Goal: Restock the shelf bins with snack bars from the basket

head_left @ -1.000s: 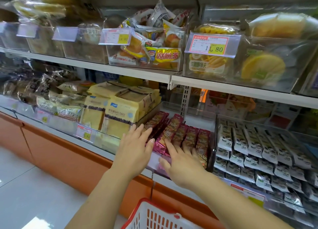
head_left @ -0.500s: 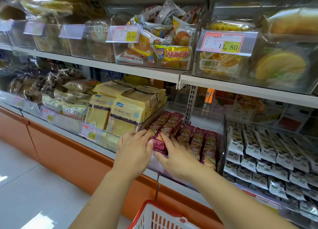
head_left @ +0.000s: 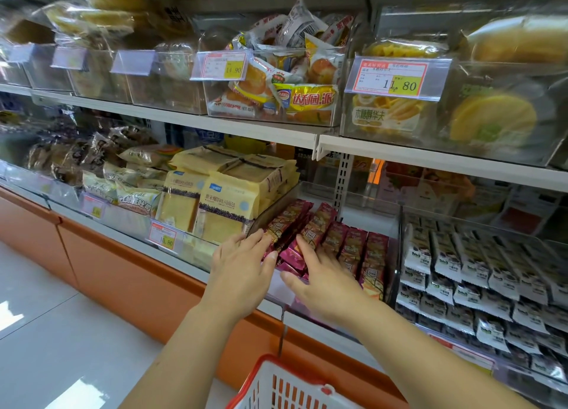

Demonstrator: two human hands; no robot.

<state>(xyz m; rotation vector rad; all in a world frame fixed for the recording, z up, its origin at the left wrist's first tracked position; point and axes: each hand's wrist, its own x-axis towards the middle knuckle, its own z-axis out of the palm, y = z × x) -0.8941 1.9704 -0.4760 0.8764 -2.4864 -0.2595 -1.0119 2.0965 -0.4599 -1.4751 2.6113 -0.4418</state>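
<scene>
At the far left of the lower shelf [head_left: 190,267], dark-wrapped breads [head_left: 58,162] are lying heaped behind a clear front. Just to their right, pale yellow bread packs [head_left: 226,202] are standing in rows, with a red-and-yellow price tag [head_left: 163,238] hanging in front of them. Higher up, pie packets [head_left: 276,95] are lying piled on the upper shelf [head_left: 246,128]. The left hand [head_left: 242,270] is reaching over the shelf edge with its fingers straight and close together, their tips resting flat on the leftmost row of the snack bars [head_left: 336,236]; it is gripping nothing. Below the forearms, the red rim of the basket [head_left: 266,361] is showing at the bottom edge of the view, and what it is holding cannot be told. The magenta-wrapped snack bars are lying in several slanted rows inside a clear shelf bin [head_left: 285,290] just beside the yellow packs, with some loose ones at the front lying askew between the two hands. The right hand [head_left: 325,285] is lying on the bars too, its fingers spread and stretched out, the forefinger pressing along one bar and the thumb pointing toward the left hand; it is clasping nothing either. Farther right, white-wrapped bars [head_left: 461,273] are filling the neighbouring bin in neat rows, and above them a large price label [head_left: 396,76] is hanging in front of yellow packets [head_left: 384,116].
</scene>
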